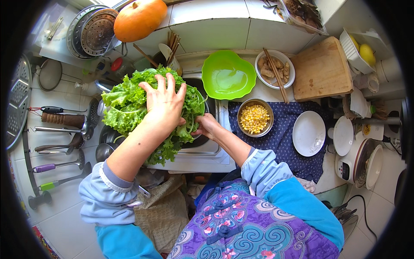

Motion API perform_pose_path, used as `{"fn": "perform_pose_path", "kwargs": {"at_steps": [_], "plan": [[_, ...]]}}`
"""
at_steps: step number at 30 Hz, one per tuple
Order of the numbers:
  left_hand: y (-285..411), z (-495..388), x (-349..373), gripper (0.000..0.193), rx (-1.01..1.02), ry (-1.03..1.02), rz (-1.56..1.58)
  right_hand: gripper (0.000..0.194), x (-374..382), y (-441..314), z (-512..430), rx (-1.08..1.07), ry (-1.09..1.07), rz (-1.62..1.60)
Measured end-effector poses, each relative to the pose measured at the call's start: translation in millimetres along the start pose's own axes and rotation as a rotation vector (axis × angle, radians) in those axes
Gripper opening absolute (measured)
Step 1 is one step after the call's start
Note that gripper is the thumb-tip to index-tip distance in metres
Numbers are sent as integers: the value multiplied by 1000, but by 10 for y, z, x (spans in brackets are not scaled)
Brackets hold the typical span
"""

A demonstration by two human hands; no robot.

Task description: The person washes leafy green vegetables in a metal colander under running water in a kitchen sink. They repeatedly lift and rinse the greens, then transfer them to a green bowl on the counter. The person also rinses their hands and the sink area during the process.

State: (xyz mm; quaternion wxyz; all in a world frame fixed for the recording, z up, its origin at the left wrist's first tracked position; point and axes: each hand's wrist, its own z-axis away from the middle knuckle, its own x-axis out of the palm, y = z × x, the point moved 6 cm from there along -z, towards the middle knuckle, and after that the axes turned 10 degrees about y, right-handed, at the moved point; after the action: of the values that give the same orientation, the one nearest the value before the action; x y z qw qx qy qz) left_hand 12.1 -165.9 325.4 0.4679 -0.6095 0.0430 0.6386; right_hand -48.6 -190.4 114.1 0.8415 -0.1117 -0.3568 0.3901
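Note:
A large bunch of leafy green lettuce (124,106) is heaped over the stainless steel sink (212,142). My left hand (165,102) lies on top of the lettuce with its fingers spread wide. Low on the lettuce's right side, my right hand (207,126) has its fingers curled at the rim of a green container (202,105). Leaves hide most of that container and the tips of my right fingers. Behind the sink's right edge stands a bright green scalloped bowl (229,76), wet inside.
Right of the sink, a metal bowl of corn kernels (255,118) and a white plate (309,133) sit on a dark blue cloth (281,142). Behind are a bowl of ginger (266,71) with chopsticks across it and a wooden cutting board (323,71). Utensils hang at left, near a ladle (105,152).

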Motion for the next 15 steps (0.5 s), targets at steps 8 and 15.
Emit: {"fn": "perform_pose_path", "kwargs": {"at_steps": [8,15], "plan": [[15,0,-23,95,2,3,-5,25,-9,-30,33,-9,11,16],[14,13,-33,95,1,6,-7,25,5,-19,33,5,-5,-1]]}}
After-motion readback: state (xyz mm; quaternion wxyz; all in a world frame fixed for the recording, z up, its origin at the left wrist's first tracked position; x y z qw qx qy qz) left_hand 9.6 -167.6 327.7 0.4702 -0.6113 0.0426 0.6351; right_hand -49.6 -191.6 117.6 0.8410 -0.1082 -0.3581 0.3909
